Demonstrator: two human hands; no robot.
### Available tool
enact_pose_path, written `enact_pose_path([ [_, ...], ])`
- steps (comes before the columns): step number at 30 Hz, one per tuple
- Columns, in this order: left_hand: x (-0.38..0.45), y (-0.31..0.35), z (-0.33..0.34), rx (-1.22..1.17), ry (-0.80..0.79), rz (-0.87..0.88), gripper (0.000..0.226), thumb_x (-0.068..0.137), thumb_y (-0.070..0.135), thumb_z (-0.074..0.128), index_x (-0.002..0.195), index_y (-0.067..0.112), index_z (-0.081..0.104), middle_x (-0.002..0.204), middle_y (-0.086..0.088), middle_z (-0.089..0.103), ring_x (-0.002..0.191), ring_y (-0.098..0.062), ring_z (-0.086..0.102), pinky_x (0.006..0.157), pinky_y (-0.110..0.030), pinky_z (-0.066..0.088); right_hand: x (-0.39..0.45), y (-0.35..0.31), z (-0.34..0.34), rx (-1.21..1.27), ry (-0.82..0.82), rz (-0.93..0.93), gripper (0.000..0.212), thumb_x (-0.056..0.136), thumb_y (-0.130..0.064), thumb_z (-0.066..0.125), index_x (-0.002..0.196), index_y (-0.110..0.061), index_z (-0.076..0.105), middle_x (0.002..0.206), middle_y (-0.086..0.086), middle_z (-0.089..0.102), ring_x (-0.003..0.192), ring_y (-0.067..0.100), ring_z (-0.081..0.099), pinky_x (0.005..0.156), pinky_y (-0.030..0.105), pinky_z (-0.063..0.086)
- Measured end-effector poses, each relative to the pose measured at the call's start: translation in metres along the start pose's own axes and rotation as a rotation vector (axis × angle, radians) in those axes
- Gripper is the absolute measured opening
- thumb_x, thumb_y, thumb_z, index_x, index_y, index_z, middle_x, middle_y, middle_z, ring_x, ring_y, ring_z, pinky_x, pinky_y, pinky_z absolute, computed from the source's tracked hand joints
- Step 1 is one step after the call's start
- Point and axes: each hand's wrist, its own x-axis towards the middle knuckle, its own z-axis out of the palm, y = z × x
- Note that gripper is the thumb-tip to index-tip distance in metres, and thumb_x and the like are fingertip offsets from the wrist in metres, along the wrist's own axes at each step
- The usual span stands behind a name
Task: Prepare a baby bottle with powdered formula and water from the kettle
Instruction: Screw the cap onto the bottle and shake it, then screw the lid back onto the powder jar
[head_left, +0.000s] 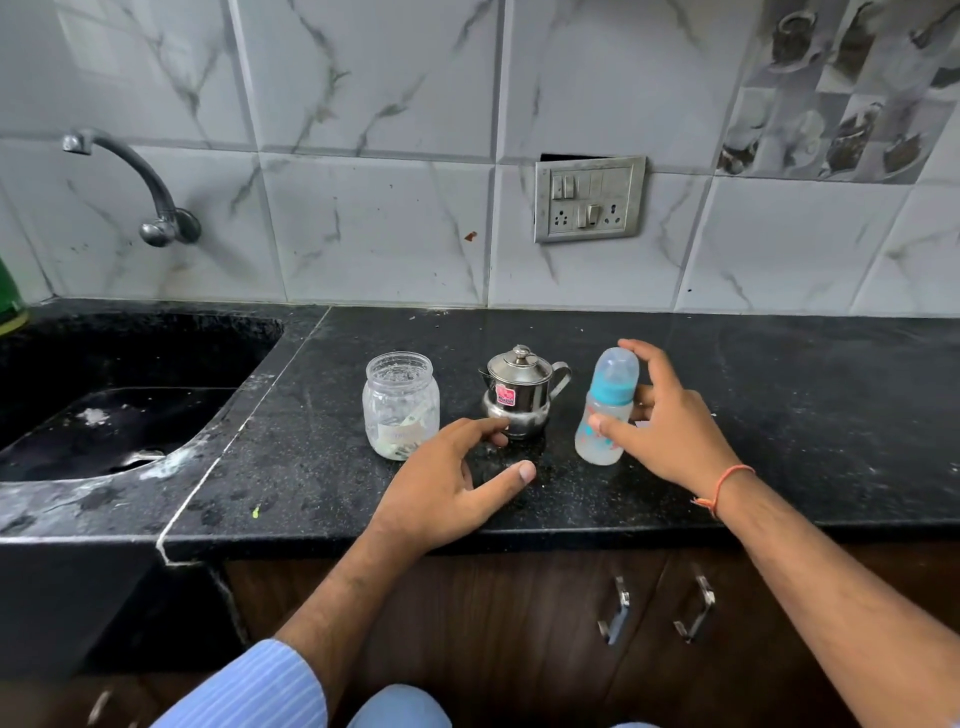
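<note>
Bottle (607, 410) stands upright on the black counter (779, 415), capped, right of the steel kettle (519, 395); formula jar (400, 405) sits left of the kettle, a little powder at its bottom. My right hand (670, 426) is spread around the bottle, fingers loose, thumb at its front, not clamped yet. My left hand (452, 483) is relaxed and holds nothing, fingertips near the kettle's base. Risks, I'd guess: bottle is tall and narrow, so a sideways nudge while grabbing tips it; kettle may be hot; the lid could slip when pouring.
</note>
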Motion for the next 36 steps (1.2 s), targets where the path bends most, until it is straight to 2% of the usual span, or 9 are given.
enact_pose_path([
  [6,0.000,-0.002,0.002,0.007,0.032,0.013,0.083,0.085,0.094,0.057,0.145,0.038,0.065,0.127,0.026,0.069,0.057,-0.009,0.063,0.062,-0.021,0.053,0.029,0.014,0.007,-0.035,0.032,0.048,0.090,0.074,-0.033,0.093,0.139,-0.060,0.037,0.107,-0.007,0.078,0.090,0.009,0.077,0.089,0.039,0.062],
  [13,0.000,-0.002,0.004,0.004,0.053,0.025,0.069,0.090,0.085,0.062,0.140,0.038,0.068,0.124,0.023,0.070,0.056,-0.009,0.059,0.060,-0.019,0.049,0.045,0.015,0.014,-0.082,0.010,0.086,0.105,0.074,-0.036,0.095,0.154,-0.051,0.027,0.117,0.002,0.079,0.099,0.021,0.077,0.098,0.047,0.061],
  [16,-0.004,0.001,0.004,0.005,0.177,0.106,0.040,0.098,0.061,0.071,0.130,0.037,0.071,0.112,0.015,0.070,0.057,-0.011,0.056,0.058,-0.019,0.046,0.038,0.010,0.004,-0.149,0.029,0.111,0.124,0.070,-0.051,0.095,0.162,-0.049,0.012,0.126,-0.002,0.079,0.110,0.023,0.074,0.100,0.042,0.057],
  [19,-0.009,0.006,0.001,0.088,0.434,0.165,0.027,0.099,0.042,0.073,0.124,0.032,0.072,0.106,0.020,0.060,0.082,-0.009,0.060,0.071,-0.023,0.051,0.021,0.010,-0.008,-0.229,0.079,0.075,0.118,0.067,-0.065,0.091,0.161,-0.044,0.022,0.147,-0.009,0.067,0.123,0.023,0.067,0.104,0.048,0.056],
  [21,-0.010,0.007,0.001,0.133,0.633,0.155,0.041,0.094,0.035,0.076,0.133,0.025,0.068,0.125,0.016,0.054,0.113,-0.010,0.058,0.096,-0.034,0.051,0.008,0.016,-0.014,-0.419,0.131,0.071,0.110,0.067,-0.079,0.082,0.158,-0.040,0.033,0.155,-0.008,0.059,0.133,0.025,0.057,0.101,0.052,0.056],
  [23,-0.011,0.007,0.002,0.151,0.800,0.074,0.073,0.086,0.031,0.082,0.150,0.019,0.051,0.148,0.003,0.042,0.137,-0.022,0.047,0.110,-0.046,0.039,-0.002,0.026,-0.018,-0.585,0.132,0.157,0.109,0.068,-0.087,0.073,0.157,-0.035,0.038,0.159,-0.004,0.052,0.141,0.029,0.048,0.098,0.054,0.054],
  [28,-0.005,0.008,-0.003,0.025,0.817,-0.260,0.128,0.078,0.029,0.096,0.172,0.023,0.009,0.178,0.002,0.010,0.162,-0.014,0.017,0.125,-0.067,0.019,-0.012,0.055,-0.020,-0.579,0.041,0.373,0.109,0.075,-0.091,0.062,0.162,-0.033,0.032,0.158,-0.003,0.055,0.143,0.033,0.046,0.100,0.056,0.045],
  [33,0.003,0.001,-0.018,-0.104,0.720,-0.462,0.142,0.073,0.038,0.100,0.171,0.044,-0.003,0.177,-0.010,0.034,0.161,-0.030,0.039,0.132,-0.062,0.020,-0.011,0.057,-0.015,-0.612,0.037,0.313,0.092,0.085,-0.085,0.056,0.160,-0.038,0.032,0.153,-0.009,0.060,0.138,0.030,0.052,0.098,0.055,0.045],
  [36,0.004,-0.002,-0.017,-0.056,0.660,-0.430,0.137,0.074,0.039,0.099,0.169,0.043,0.000,0.153,0.006,0.063,0.143,-0.024,0.060,0.129,-0.063,0.026,-0.019,0.052,-0.017,-0.580,0.060,0.294,0.093,0.082,-0.086,0.059,0.158,-0.037,0.037,0.146,-0.007,0.064,0.134,0.030,0.056,0.097,0.055,0.048],
])
